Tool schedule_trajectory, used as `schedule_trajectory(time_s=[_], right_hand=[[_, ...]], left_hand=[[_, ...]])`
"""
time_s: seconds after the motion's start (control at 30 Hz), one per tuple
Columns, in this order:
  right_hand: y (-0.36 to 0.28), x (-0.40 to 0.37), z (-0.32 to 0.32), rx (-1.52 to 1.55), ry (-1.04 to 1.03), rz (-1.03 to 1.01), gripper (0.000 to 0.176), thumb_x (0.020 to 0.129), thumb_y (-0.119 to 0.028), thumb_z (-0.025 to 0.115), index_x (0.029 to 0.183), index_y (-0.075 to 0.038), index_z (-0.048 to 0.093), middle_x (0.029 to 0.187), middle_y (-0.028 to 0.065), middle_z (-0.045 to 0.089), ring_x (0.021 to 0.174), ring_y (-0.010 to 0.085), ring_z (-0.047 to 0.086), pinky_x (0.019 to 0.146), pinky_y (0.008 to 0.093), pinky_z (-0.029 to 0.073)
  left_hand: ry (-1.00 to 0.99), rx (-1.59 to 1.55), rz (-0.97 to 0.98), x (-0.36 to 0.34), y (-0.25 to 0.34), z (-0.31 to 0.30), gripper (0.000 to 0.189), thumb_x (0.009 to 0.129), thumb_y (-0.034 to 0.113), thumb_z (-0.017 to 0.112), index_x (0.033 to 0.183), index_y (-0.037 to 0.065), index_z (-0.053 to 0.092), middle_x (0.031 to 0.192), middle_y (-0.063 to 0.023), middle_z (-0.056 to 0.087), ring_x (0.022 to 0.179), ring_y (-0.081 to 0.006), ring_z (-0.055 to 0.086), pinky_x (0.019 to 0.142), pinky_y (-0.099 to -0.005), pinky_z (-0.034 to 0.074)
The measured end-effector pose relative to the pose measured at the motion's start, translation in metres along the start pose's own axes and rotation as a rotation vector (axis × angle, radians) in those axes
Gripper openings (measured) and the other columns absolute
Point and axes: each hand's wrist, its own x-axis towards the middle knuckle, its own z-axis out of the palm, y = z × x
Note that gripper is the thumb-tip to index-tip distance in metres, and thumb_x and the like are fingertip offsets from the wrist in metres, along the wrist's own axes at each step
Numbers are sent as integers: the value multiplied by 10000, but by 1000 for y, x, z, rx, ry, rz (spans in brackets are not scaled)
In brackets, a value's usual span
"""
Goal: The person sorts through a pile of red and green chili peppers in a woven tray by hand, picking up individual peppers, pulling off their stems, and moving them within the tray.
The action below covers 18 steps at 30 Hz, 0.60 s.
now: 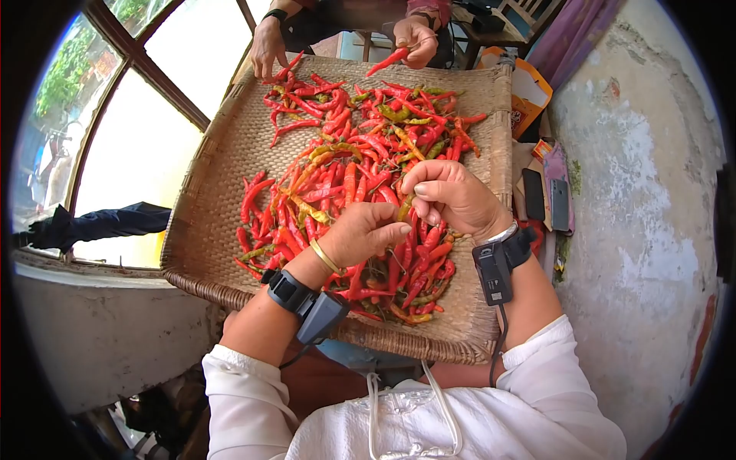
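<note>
A flat woven basket [218,165] holds a heap of chili peppers [349,180], mostly red with some yellow-green ones. Over the near half of the heap, my left hand [364,234] and my right hand [452,195] are close together, fingers pinched. Between their fingertips runs a yellow-green chili pepper [405,208], its lower end at my left thumb and its upper end at my right fingers. My left palm side is hidden from view.
Across the basket, a co-worker's hand [415,40] holds a red chili; their other hand [268,47] touches peppers at the rim. Two phones [560,205] [532,193] lie to the right, near a rough wall [629,153]. A folded dark umbrella [115,224] is by the window.
</note>
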Motion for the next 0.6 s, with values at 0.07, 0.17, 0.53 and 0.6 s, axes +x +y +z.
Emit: schedule_trajectory(time_s=[0.07, 0.17, 0.53, 0.6], right_hand=[[2, 6, 2, -128, 163, -45, 162, 850, -121, 507, 947, -8, 569, 654, 8, 551, 493, 34, 475, 449, 155, 392], [6, 13, -1, -330, 380, -93, 199, 878, -155, 490, 987, -2, 555, 689, -4, 550, 527, 36, 480, 478, 158, 404], [41, 13, 0, -1467, 69, 55, 292, 728, -178, 591, 1008, -99, 563, 796, 139, 604, 761, 303, 585, 680, 387, 464], [41, 12, 6, -1623, 52, 116, 259, 717, -133, 559, 974, -97, 568, 805, 161, 606, 810, 334, 582, 703, 430, 461]], left_hand=[[-57, -17, -54, -1, 4, -4, 214, 854, 213, 568, 742, 31, 552, 581, 16, 521, 491, -49, 468, 460, -205, 395], [-47, -23, -141, 0, 6, -17, 249, 867, 238, 549, 718, 39, 545, 591, 13, 541, 470, -41, 466, 445, -192, 391], [495, -186, 3, 13, -7, -50, 279, 860, 161, 549, 1086, -1, 526, 868, -54, 622, 686, -91, 586, 577, -209, 478], [267, 30, -70, 10, -17, -34, 261, 851, 148, 557, 1062, -6, 543, 857, -63, 631, 708, -111, 599, 598, -223, 483]])
